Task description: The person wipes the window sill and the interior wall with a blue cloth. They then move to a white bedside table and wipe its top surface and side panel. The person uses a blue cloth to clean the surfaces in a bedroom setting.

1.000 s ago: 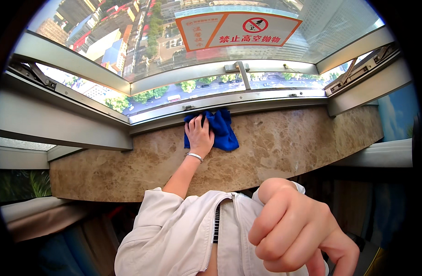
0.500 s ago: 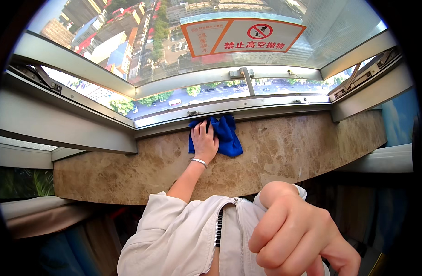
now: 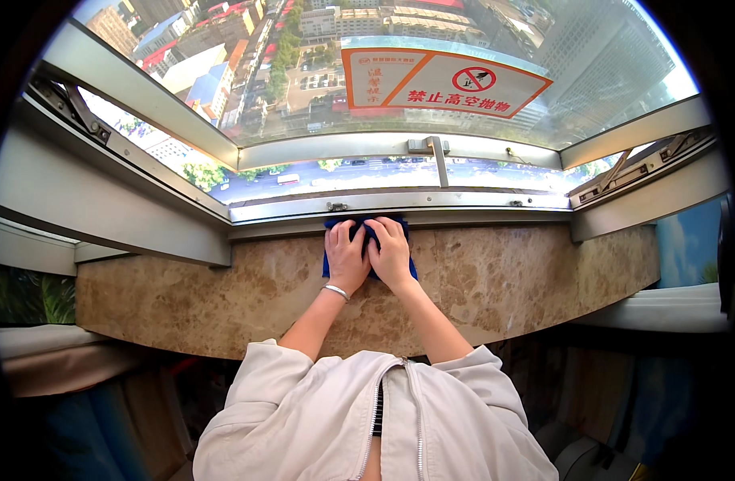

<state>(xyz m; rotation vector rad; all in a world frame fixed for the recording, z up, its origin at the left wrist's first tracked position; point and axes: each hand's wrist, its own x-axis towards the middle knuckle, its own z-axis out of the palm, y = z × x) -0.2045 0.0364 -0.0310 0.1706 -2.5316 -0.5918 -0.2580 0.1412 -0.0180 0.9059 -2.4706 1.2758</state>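
A blue cloth [image 3: 368,233] lies bunched on the brown marbled sill, up against the foot of the window frame. My left hand [image 3: 347,258], with a silver bangle at its wrist, presses on the cloth's left part with fingers bent over it. Close beside it, my right hand [image 3: 391,252] grips the right part, its fingers pointing toward the frame. Both hands hide most of the cloth; blue edges show at the outer sides and between them.
The curved stone sill [image 3: 496,280] spreads to both sides. Beyond it, a tilted-out window with a handle [image 3: 440,156] leaves an open gap above a street far below. Metal hinge arms [image 3: 83,112] flank the opening. A sticker [image 3: 448,80] is on the glass.
My right hand has come from near my chest at the lower right up onto the cloth beside my left. The cloth is gathered more tightly under both hands.
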